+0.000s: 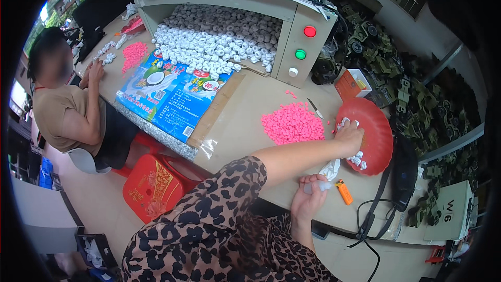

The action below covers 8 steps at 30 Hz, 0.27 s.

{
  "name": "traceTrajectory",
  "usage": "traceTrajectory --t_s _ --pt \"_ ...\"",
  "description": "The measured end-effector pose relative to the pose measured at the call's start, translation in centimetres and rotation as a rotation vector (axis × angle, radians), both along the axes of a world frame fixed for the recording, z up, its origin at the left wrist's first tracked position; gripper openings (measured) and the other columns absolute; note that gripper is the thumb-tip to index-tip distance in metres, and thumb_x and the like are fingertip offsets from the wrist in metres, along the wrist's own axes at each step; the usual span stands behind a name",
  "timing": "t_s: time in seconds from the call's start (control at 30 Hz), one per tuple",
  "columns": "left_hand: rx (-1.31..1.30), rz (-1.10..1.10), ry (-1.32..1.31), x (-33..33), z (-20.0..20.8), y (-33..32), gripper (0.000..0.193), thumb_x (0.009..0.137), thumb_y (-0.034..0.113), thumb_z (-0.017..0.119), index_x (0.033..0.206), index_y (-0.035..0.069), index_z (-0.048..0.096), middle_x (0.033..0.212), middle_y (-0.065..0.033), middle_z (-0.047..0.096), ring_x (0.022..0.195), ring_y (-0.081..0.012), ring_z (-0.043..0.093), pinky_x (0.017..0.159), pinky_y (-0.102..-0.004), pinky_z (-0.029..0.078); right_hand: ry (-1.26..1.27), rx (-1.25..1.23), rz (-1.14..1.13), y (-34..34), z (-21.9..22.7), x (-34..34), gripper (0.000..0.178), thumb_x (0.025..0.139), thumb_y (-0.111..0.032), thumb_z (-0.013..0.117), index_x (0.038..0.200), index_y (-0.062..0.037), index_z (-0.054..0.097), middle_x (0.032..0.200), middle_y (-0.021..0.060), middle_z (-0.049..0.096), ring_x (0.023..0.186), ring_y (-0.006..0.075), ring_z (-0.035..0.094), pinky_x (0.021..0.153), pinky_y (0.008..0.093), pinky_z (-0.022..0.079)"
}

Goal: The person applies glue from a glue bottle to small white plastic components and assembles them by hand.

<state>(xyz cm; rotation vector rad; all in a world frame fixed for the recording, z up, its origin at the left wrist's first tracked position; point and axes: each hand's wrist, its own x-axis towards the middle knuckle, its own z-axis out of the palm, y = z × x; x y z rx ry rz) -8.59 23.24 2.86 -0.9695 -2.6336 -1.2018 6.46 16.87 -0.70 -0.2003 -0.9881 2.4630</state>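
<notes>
My left arm reaches across to the red scalloped bowl (377,136). There my left hand (348,140) is curled down at the bowl's left side, among small white pieces (357,161); its fingertips are partly hidden. Closer to me, my right hand (307,198) grips a small translucent plastic object (317,187), shaped somewhat like a little bottle. A white crumpled cloth or glove (330,169) lies just beyond that hand. Beside it, to the right, is an orange lighter (344,192). A heap of small pink pieces (294,124) is spread left of the bowl, near a small knife (314,108).
A beige box-shaped machine (293,47) full of white ring-like pieces (219,42) stands at the back. Blue printed cardboard (172,94) lies before it. Another person (73,99) works at the left near a red stool (156,188). Black cables (373,219) hang at the right edge.
</notes>
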Motion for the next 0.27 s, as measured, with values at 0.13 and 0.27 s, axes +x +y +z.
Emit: traceTrajectory --t_s 0.13,0.27 --pt "0.066 -0.113 0.048 -0.5 -0.4 -0.7 0.023 0.065 -0.001 0.051 0.088 0.003 0.055 0.094 -0.017 0.048 0.091 -0.0321 0.045 0.078 -0.0361 0.039 0.036 0.004 -0.004 0.2 -0.3 -0.1 0.021 0.074 -0.006 0.049 0.094 -0.0046 0.041 0.079 0.0057 0.044 0.074 0.0159 0.042 0.071 0.0325 0.035" --pt "0.371 -0.275 -0.149 -1.9 0.9 -4.7 0.027 0.068 0.001 0.05 0.094 0.007 0.055 0.109 -0.0149 0.042 0.104 -0.029 0.038 0.085 -0.0389 0.033 0.035 0.02 -0.003 0.4 -0.6 -0.1 0.023 0.073 -0.008 0.051 0.094 -0.0051 0.041 0.079 0.0063 0.044 0.074 0.0163 0.042 0.072 0.0326 0.034"
